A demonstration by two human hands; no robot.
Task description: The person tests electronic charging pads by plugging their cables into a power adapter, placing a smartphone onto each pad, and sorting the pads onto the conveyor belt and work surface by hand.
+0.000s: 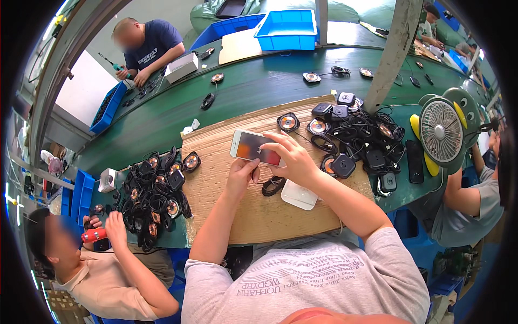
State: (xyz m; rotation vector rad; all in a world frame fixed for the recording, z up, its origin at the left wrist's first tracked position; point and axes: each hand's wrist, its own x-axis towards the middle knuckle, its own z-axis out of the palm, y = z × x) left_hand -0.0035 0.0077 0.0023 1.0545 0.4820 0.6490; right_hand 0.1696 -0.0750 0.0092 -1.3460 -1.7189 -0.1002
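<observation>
Phone (pixel 255 147) sits above cardboard-covered worktop (pixel 216 178), straight ahead of you, long axis running left-right, tilted slightly down to right. Your right hand (pixel 292 156) curls over its right end, fingers closed on it. Your left hand (pixel 241 174) pinches lower edge from beneath. Both hands equally near.

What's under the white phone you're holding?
Under the white phone, held by both hands, lie the cardboard sheet and a black cable coil; anything directly beneath is covered.
</observation>
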